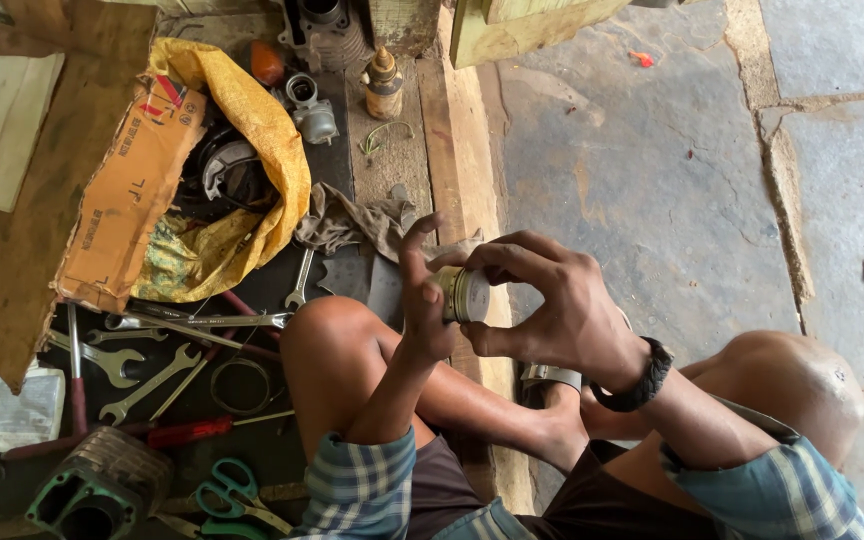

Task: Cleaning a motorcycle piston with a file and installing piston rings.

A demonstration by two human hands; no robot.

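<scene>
A small round metal piston (464, 294) with a ringed side is held up in front of me, above my knees. My right hand (552, 305) wraps over it from the right, fingers on its top and thumb beneath. My left hand (422, 300) presses against its left side with the palm, fingers spread and pointing up. A dark band sits on my right wrist.
Several spanners (142, 370), a red-handled screwdriver (192, 432), green scissors (237, 490) and a finned engine cylinder (102, 485) lie at the lower left. A yellow sack (252, 130) with parts, torn cardboard (127, 190), a grey rag (352, 222) and a small oil can (384, 85) sit beyond. Stone floor (652, 170) lies to the right.
</scene>
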